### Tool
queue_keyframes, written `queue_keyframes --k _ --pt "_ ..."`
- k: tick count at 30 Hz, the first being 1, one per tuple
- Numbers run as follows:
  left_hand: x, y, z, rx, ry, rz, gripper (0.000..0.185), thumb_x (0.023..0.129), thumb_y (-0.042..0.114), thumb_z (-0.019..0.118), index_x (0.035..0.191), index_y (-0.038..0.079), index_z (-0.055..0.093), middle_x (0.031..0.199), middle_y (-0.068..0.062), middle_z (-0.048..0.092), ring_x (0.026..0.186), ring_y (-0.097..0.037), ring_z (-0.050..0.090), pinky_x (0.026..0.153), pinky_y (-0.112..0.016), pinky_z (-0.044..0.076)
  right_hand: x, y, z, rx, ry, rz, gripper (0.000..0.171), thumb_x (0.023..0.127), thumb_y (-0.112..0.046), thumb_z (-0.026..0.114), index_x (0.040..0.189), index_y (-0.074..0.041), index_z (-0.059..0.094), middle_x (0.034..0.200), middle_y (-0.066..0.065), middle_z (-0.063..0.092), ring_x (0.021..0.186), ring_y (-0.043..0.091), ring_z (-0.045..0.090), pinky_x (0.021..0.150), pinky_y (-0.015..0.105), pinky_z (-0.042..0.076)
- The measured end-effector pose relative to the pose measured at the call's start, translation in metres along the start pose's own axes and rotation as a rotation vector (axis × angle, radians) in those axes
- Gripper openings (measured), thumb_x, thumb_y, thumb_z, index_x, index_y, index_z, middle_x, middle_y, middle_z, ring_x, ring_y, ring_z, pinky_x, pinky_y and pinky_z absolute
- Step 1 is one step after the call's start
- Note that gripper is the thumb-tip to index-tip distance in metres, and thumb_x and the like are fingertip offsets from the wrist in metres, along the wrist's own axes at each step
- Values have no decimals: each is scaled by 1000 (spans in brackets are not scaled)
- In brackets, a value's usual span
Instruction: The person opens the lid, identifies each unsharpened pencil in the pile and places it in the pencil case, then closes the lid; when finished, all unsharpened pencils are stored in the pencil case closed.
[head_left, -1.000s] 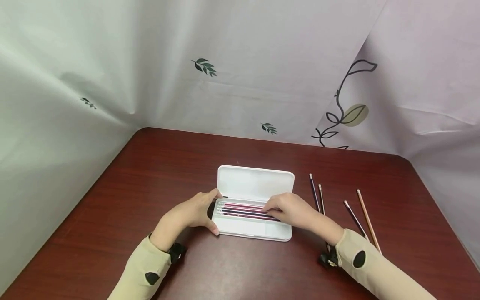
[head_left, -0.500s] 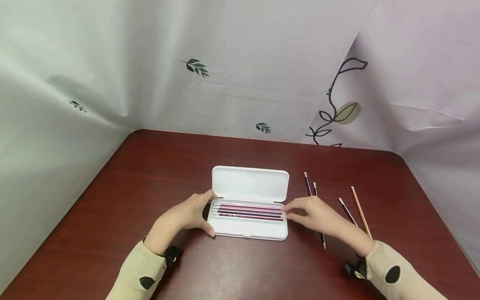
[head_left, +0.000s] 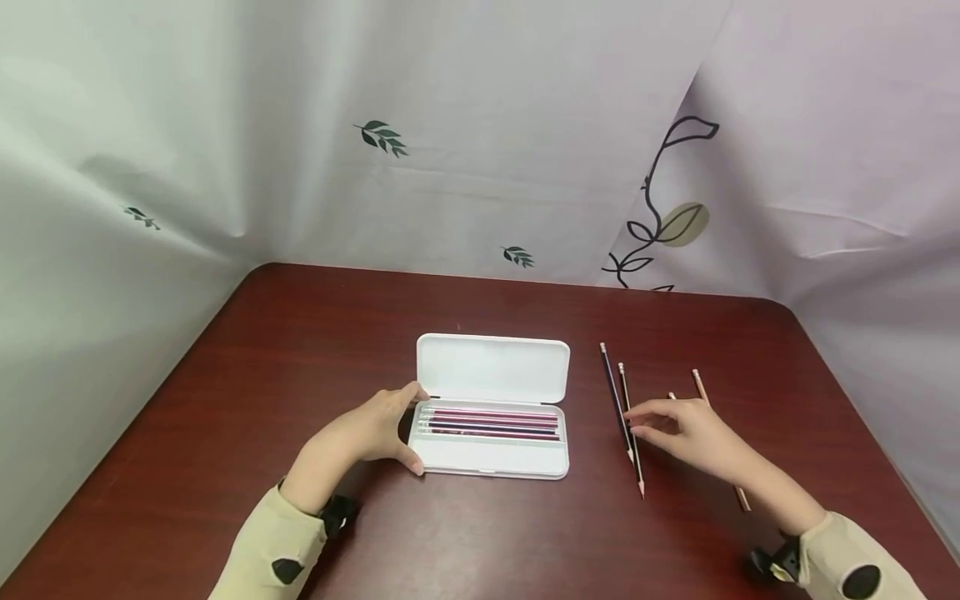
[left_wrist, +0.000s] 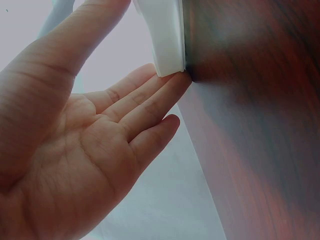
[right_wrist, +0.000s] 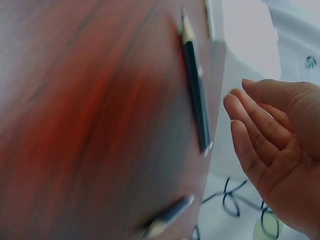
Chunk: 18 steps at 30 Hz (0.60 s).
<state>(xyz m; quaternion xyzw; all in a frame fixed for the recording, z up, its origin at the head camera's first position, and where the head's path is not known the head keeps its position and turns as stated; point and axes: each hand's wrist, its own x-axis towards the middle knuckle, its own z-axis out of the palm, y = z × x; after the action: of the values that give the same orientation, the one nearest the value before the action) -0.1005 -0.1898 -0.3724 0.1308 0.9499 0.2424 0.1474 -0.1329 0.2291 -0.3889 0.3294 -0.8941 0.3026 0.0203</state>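
A: Which step is in hand?
B: The open pencil case [head_left: 491, 408], with several pencils laid inside, is steadied at its left end by the left hand [head_left: 375, 429], fingers straight. The right hand [head_left: 686, 429] is spread, empty, over two loose pencils [head_left: 624, 412] on the table [head_left: 300, 350].
A: What is needed next?
B: Probably one pencil is to be pinched cleanly and laid alongside the rest.

Glossy wood table [head_left: 315, 350], plastic case [head_left: 491, 369]
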Motion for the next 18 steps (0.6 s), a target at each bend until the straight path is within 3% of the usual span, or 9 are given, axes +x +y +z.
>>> queue_keyframes --k 7,13,18 --pt "-2 0 -1 -10 1 18 79 50 27 92 113 7 47 115 -15 60 105 -28 56 90 -44 43 -24 17 -14 -33 43 123 21 78 -7 73 98 -14 70 79 -13 69 70 -3 61 57 21 46" --pt "-3 0 -2 -14 2 24 79 50 28 92 112 7 47 117 -16 61 107 -29 56 91 -45 43 -42 29 -25 -60 69 311 17 84 -25 69 100 -18 70 79 -10 67 61 -1 53 51 21 40" --pt "-1 -2 0 -16 0 31 79 50 27 92 112 7 47 116 -17 61 108 -29 56 91 -45 43 -53 38 -33 -118 109 353 14 83 -23 70 95 -16 70 73 -10 65 60 -3 56 51 21 39"
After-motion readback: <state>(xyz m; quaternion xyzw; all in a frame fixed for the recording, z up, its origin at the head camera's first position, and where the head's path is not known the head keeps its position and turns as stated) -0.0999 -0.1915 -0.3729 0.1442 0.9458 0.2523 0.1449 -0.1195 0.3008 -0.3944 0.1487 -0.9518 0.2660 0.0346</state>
